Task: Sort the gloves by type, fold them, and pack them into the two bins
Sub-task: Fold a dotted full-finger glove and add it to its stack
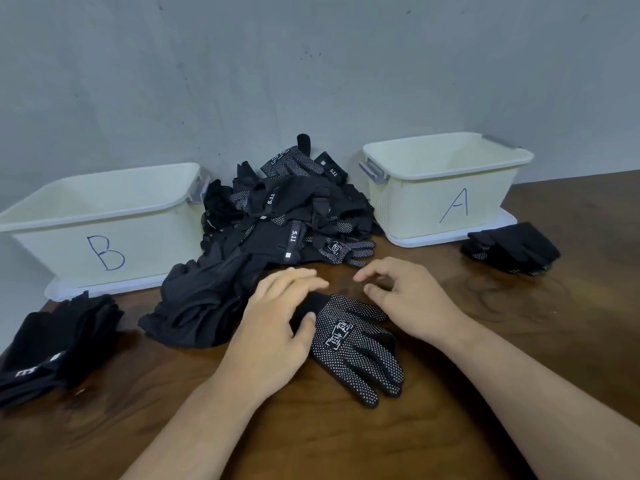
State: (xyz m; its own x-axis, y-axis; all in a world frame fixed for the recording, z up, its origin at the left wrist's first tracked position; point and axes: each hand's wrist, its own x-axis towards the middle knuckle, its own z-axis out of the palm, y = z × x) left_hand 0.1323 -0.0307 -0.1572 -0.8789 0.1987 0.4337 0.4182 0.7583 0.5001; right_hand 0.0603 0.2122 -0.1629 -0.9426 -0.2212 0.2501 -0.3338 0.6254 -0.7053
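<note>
The table (pixel 519 341) has bare wood along its near edge and toward the right edge. A dotted glove (pixel 349 344) lies flat at the middle, fingers pointing toward the near edge. The left hand (pixel 273 327) rests on its cuff, fingers fairly straight, thumb against the fabric. The right hand (pixel 408 299) hovers just beside it, fingers loosely bent, holding nothing.

Bin B (pixel 52 251) stands at the back left and bin A (pixel 415 216) at the back right; only pale inner walls show. An unsorted glove pile (pixel 277 216) lies between them. A folded stack (pixel 59 344) sits near the left edge, and another stack (pixel 512 247) lies beside bin A.
</note>
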